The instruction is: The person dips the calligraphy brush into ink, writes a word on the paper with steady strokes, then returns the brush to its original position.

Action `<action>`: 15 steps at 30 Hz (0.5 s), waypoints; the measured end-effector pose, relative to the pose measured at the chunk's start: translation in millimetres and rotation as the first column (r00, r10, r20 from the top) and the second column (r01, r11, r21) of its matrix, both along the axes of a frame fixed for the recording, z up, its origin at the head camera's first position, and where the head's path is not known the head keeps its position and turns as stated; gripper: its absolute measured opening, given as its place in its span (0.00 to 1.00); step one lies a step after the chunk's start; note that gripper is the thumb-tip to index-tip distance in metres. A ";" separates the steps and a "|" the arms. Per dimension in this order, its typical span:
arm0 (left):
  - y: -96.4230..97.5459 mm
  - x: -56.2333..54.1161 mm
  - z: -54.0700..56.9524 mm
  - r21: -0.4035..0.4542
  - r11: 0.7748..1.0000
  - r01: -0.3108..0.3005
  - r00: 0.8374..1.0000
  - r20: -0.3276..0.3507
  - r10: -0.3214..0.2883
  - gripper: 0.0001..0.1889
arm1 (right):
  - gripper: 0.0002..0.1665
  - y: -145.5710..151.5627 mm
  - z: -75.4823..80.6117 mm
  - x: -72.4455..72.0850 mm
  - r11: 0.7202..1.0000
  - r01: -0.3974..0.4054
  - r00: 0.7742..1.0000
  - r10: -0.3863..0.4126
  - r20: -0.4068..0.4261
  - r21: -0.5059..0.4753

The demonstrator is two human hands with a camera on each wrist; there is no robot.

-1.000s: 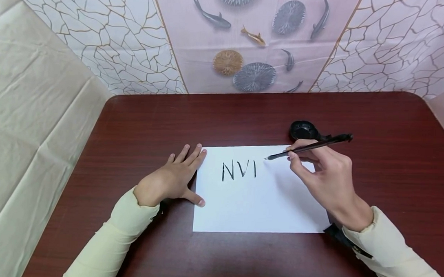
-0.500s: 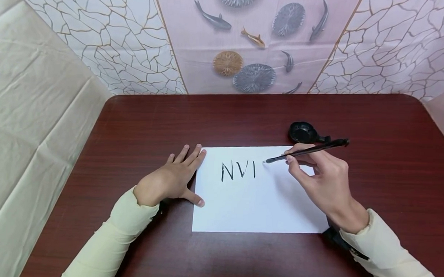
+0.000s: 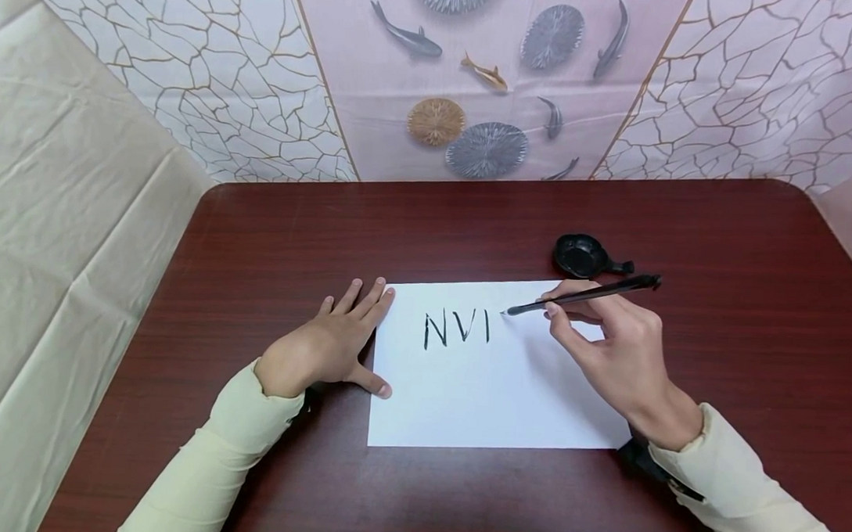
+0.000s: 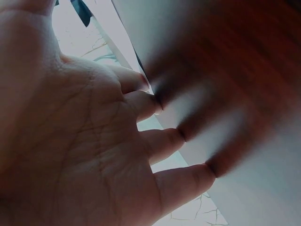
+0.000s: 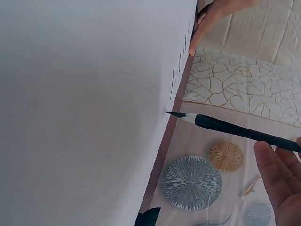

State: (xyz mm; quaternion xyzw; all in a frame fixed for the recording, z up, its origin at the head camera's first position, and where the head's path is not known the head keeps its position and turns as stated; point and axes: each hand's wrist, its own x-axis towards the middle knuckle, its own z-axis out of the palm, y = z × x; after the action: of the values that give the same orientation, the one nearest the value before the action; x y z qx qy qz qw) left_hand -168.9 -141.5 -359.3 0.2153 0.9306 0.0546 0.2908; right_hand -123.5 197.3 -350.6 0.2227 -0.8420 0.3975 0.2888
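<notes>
- The brush (image 5: 230,127) is slim, with a glossy black handle, a pale band below it and hairs drawn to a fine dark point; it slants over the far right part of the paper, handle end to the right, tip to the left, just right of the last letter; whether the tip touches the sheet I cannot tell.
- The right grip (image 3: 621,335) is clamped on the brush, thumb and fingers pinching the lower handle.
- The paper (image 3: 463,400) is a plain white sheet, lying flat on the surface (image 3: 293,238), which is dark reddish-brown; its near right corner meets a black strap (image 3: 641,457) at the right wrist.
- The letters (image 3: 458,327) read N, V, I in thin black strokes, in the far left part of the sheet.
- The left grip (image 3: 328,341) has its fingers apart, spread and holding nothing; thumb and index tip rest at the paper's left edge.
- The dish (image 3: 580,256), black and shallow with a short handle to the right, sits just beyond the paper's far right edge.
</notes>
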 end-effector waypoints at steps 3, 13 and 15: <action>-0.6 1.0 -0.1 0.004 1.000 -0.002 1.000 -0.003 0.002 0.77 | 0.15 0.3 0.0 0.1 1.000 -0.008 1.000 0.008 0.000 0.010; -1.2 0.9 0.0 -0.001 1.000 0.003 1.000 -0.007 -0.003 0.77 | 0.13 0.3 -1.6 4.6 1.000 -0.001 1.000 0.001 0.020 0.029; -1.4 0.6 0.2 0.002 1.000 0.004 1.000 -0.005 -0.004 0.76 | 0.13 0.5 -1.1 6.4 0.999 0.005 1.000 -0.006 0.018 0.038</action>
State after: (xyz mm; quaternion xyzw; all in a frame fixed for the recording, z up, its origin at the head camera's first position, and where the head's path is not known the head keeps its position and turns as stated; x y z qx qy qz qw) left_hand -168.3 -142.9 -359.1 0.2177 0.9309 0.0544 0.2882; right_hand -117.1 197.8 -351.7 0.2221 -0.8526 0.3829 0.2778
